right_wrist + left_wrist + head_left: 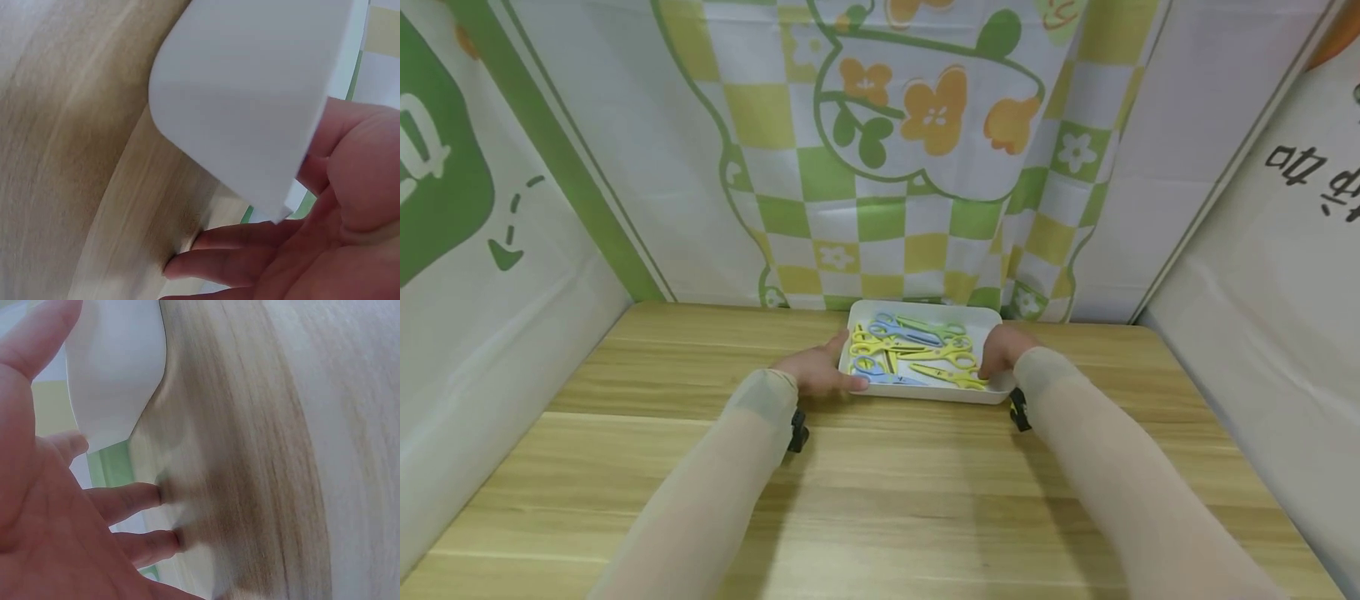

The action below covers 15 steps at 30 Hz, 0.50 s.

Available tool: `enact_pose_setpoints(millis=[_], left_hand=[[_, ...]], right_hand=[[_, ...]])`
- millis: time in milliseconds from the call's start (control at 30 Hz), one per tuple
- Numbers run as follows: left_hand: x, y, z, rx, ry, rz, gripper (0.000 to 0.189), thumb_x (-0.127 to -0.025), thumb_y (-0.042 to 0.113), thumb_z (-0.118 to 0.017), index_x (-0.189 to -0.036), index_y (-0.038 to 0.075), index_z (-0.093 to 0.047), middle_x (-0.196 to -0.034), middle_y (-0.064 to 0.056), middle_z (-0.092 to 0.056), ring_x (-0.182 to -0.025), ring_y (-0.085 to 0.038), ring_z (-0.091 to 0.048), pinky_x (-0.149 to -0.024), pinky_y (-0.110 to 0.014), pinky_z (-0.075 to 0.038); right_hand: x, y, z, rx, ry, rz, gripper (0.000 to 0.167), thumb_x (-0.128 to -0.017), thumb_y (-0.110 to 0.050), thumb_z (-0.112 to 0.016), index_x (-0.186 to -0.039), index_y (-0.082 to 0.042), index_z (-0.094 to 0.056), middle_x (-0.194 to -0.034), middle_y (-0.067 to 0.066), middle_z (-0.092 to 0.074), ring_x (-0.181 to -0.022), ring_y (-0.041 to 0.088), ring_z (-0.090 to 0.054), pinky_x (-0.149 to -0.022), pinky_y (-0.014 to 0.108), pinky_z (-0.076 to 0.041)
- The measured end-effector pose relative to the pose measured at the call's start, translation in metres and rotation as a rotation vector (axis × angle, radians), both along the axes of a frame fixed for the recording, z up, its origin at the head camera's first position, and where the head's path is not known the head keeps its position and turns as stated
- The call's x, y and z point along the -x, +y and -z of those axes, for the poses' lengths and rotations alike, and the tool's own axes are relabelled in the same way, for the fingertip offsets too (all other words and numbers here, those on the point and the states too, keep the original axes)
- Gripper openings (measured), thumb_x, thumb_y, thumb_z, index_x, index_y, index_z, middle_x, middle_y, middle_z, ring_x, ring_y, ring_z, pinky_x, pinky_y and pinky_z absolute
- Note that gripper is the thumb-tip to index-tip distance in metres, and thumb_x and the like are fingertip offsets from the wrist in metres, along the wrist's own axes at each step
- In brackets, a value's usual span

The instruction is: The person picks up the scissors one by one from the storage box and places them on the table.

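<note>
A white tray (925, 393) stands on the table near the back wall, holding several pairs of scissors (917, 354) in blue, yellow and green. At the tray's left end is my left hand (820, 369), its thumb along the front corner and index fingertip at the side. The other fingers are spread out straight toward the tabletop in the left wrist view. My right hand (337, 206) grips the tray's right end, with the thumb reaching over the rim to the inside. Its remaining fingers extend outside the tray, down to the wood.
The wooden table (880, 500) runs to a back wall hung with a green and yellow checked cloth (865, 192). White printed panels enclose the left and right sides. A small black device (798, 430) sits at the left wrist, another (1019, 410) at the right.
</note>
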<state>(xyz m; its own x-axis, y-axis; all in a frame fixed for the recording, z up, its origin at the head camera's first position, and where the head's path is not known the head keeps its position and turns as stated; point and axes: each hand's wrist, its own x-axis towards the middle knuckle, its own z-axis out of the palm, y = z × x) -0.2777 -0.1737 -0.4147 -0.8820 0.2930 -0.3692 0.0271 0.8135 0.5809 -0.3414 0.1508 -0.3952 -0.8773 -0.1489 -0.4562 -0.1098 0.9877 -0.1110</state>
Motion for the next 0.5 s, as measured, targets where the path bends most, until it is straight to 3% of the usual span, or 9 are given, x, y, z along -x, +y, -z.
enact_pose_setpoints(millis=[267,500], left_hand=[[-0.0017,0.0006,-0.0020,-0.002,0.004,0.003,0.114,-0.087,0.058,-0.070,-0.160,0.014,0.006,-0.162,-0.019,-0.016,-0.145,-0.037,-0.023,-0.116,-0.049,-0.020],[-0.0020,0.0008,-0.0006,0.000,0.019,0.012,0.114,-0.088,0.057,-0.070,-0.160,0.010,0.005,-0.161,-0.022,-0.017,-0.144,-0.040,-0.024,-0.116,-0.050,-0.020]], right_hand=[[0.0004,0.0023,-0.0049,-0.013,-0.006,-0.065,0.029,-0.089,-0.029,-0.074,-0.105,-0.005,-0.076,-0.119,0.015,-0.065,-0.106,0.029,-0.059,-0.093,0.044,-0.048],[0.0006,0.0032,-0.0003,-0.022,0.003,-0.055,0.024,-0.088,-0.025,-0.075,-0.097,-0.003,-0.076,-0.107,0.013,-0.066,-0.092,0.025,-0.059,-0.085,0.041,-0.051]])
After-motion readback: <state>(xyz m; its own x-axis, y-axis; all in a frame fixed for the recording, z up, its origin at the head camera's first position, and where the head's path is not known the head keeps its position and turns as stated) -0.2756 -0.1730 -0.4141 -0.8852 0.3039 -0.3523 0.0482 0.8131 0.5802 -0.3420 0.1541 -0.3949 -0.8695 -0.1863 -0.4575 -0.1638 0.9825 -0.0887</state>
